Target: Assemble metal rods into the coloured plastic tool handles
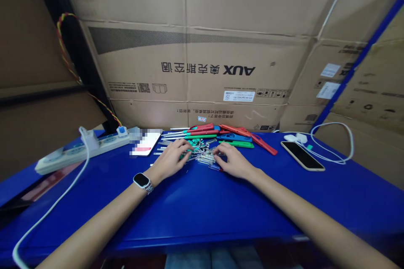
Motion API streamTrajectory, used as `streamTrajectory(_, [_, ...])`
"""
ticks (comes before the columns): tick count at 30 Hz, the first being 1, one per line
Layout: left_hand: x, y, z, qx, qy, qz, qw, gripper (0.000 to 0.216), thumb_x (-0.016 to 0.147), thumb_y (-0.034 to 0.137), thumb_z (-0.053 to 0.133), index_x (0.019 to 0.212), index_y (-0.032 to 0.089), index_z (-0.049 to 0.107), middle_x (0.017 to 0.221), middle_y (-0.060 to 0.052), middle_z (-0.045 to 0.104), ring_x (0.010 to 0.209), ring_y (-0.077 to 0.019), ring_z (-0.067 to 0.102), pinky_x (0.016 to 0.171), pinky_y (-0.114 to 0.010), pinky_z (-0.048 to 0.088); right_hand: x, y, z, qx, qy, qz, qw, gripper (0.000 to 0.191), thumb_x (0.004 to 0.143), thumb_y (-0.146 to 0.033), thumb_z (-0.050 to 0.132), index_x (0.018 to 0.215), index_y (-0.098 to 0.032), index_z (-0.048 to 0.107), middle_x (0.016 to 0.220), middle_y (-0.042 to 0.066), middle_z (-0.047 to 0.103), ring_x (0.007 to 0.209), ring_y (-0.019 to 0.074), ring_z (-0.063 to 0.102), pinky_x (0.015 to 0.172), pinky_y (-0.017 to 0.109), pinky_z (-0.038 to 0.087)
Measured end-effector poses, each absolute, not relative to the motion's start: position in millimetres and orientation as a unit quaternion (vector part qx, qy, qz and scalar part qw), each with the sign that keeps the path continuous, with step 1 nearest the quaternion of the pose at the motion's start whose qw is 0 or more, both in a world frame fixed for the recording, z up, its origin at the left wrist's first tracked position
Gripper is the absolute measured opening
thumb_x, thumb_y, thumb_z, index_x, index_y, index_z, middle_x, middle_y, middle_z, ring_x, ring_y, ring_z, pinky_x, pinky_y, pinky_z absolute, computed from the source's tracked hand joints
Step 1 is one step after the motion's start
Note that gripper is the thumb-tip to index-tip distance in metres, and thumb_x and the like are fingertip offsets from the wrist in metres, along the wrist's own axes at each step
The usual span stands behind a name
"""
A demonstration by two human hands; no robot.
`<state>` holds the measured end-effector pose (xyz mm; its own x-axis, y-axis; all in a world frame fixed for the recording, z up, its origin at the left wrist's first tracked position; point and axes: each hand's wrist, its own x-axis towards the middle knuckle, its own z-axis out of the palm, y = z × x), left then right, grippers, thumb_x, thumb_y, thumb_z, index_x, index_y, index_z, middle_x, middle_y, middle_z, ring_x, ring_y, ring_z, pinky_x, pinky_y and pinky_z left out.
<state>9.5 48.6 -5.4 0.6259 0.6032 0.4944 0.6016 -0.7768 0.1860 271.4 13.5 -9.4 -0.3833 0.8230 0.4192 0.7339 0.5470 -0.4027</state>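
A heap of small parts (204, 154) lies on the blue table between my hands: clear little tubes, thin pale wires and green bits. My left hand (171, 157), with a watch (142, 181) on its wrist, rests at the heap's left edge. Its fingers are bent and apart, the tips partly over the parts. Across from it, my right hand (236, 160) touches the right edge, fingers curved and thumb apart. Neither hand visibly holds anything. Just behind lie several long-nosed lighters in red (232, 129), green (240, 144) and blue (234, 137), some with metal tubes pointing left.
A power strip (104, 145) with a plugged-in white cable (75, 185) runs along the left. A white flat item (150, 143), partly pixelated, lies near it. To the right are a phone (302, 156) and a coiled white cable (347, 134). Cardboard (202, 42) walls the back.
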Motion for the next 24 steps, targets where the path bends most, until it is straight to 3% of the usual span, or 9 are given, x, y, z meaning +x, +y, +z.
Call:
streamTrajectory(6, [58,61,8,0.920,0.296,0.255,-0.016,0.017,0.098,0.026,0.049,0.103,0.019,0.064,0.106,-0.008,0.064,0.103,-0.0251,0.059,0.091,-0.041,0.048,314,8,-6,-0.559,-0.781,0.024,0.277,0.017,0.088,-0.013,0.052,0.099,-0.020,0.063,0.103,0.007,0.064,0.101,0.0219,0.057,0.089,0.036,0.044])
streamTrajectory(9, [94,77,12,0.924,0.296,0.238,-0.047,0.016,0.095,0.022,0.054,0.107,0.019,0.064,0.114,-0.010,0.063,0.110,-0.0264,0.058,0.095,-0.040,0.047,336,18,4,-0.622,-0.739,-0.016,0.258,0.020,0.088,-0.017,0.054,0.107,-0.020,0.062,0.113,0.010,0.063,0.107,0.0251,0.054,0.090,0.038,0.043])
streamTrajectory(14, [147,108,19,0.915,0.340,0.177,-0.126,0.022,0.095,0.016,0.048,0.111,0.016,0.064,0.109,-0.011,0.063,0.102,-0.0263,0.058,0.089,-0.039,0.047,351,54,23,-0.694,-0.688,-0.059,0.203,0.035,0.090,-0.028,0.052,0.124,-0.020,0.058,0.125,0.012,0.061,0.116,0.0299,0.049,0.095,0.042,0.037])
streamTrajectory(19, [180,143,30,0.915,0.338,0.149,-0.163,0.027,0.091,0.006,0.044,0.109,0.014,0.063,0.116,-0.015,0.061,0.109,-0.0291,0.053,0.088,-0.041,0.044,353,93,27,-0.712,-0.678,-0.040,0.177,0.032,0.087,-0.033,0.057,0.116,-0.019,0.063,0.118,0.013,0.067,0.112,0.0320,0.051,0.094,0.044,0.033])
streamTrajectory(24, [196,172,36,0.931,0.310,0.098,-0.165,0.015,0.087,0.013,0.060,0.100,0.016,0.066,0.108,-0.012,0.065,0.108,-0.0284,0.055,0.089,-0.039,0.043,357,108,19,-0.704,-0.685,-0.019,0.188,0.030,0.085,-0.031,0.062,0.113,-0.021,0.065,0.112,0.009,0.071,0.109,0.0294,0.054,0.091,0.041,0.031])
